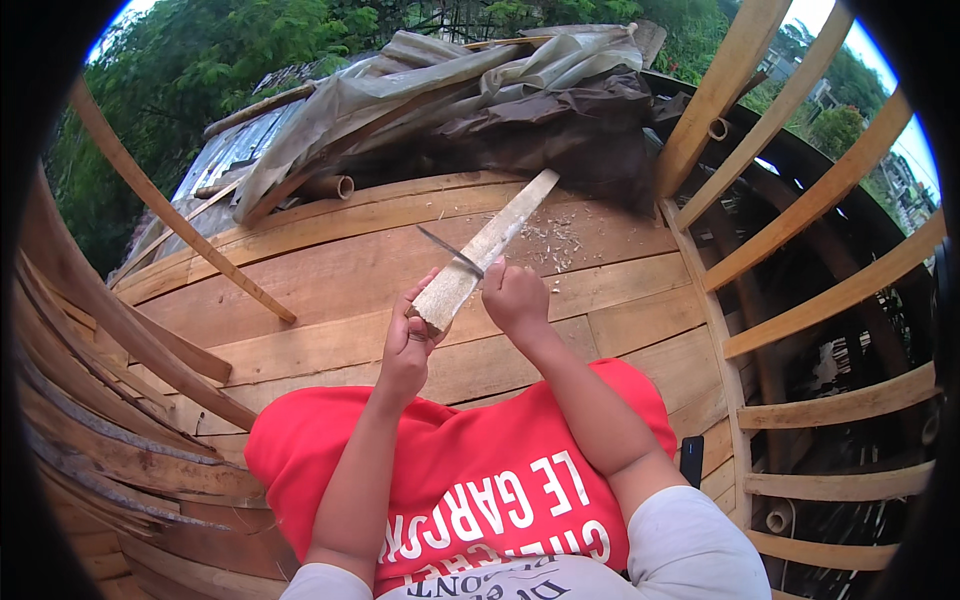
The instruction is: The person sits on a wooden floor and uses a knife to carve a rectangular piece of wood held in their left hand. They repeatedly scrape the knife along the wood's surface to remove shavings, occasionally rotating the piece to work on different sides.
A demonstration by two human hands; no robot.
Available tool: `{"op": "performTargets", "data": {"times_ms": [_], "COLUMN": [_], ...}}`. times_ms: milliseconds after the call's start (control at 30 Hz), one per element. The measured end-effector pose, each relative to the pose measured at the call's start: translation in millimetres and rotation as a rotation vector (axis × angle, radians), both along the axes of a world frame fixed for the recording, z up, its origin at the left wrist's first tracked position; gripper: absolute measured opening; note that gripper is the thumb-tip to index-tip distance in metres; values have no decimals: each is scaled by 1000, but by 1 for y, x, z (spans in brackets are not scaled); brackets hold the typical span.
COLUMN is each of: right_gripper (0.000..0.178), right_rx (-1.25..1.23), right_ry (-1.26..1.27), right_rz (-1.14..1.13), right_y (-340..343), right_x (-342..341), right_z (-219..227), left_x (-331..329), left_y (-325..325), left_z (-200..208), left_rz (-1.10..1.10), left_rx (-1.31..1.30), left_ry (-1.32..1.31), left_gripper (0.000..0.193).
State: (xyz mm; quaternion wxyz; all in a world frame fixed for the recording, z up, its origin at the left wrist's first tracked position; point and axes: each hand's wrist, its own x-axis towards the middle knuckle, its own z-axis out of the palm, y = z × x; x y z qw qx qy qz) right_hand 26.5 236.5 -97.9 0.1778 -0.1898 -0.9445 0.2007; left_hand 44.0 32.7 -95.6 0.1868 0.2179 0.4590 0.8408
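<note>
A pale length of wood (500, 232) slants away from me, its far end resting on the plank floor by the dark sheet. My left hand (408, 345) grips the near end, fingers wrapped round its side. A knife (450, 249) lies across the top of the wood, its dark blade pointing to the left. Its handle is hidden in my right hand (515, 295), which is closed round it just right of the wood. Wood shavings (552, 240) are scattered on the floor beside the far part of the piece.
Wooden slats form a railing (830, 330) on the right, with bamboo beyond. Curved boards (120, 400) stand at the left. Crumpled plastic sheeting (400, 90) covers a heap at the far edge of the plank floor (270, 280). A thin dark object (691, 460) stands by my right side.
</note>
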Motion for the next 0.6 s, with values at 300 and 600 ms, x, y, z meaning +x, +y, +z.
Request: {"op": "performTargets", "data": {"times_ms": [300,600], "right_gripper": [53,56], "right_rx": [-111,-93], "right_ry": [-13,50], "right_rz": [112,63], "right_y": [-25,-21], "right_x": [10,1], "right_z": [7,6], "left_x": [-9,-11], "left_y": [-9,-10], "left_z": [0,0], "left_rz": [47,83], "left_rx": [43,16], "left_ry": [-14,-47], "left_gripper": [44,48]}}
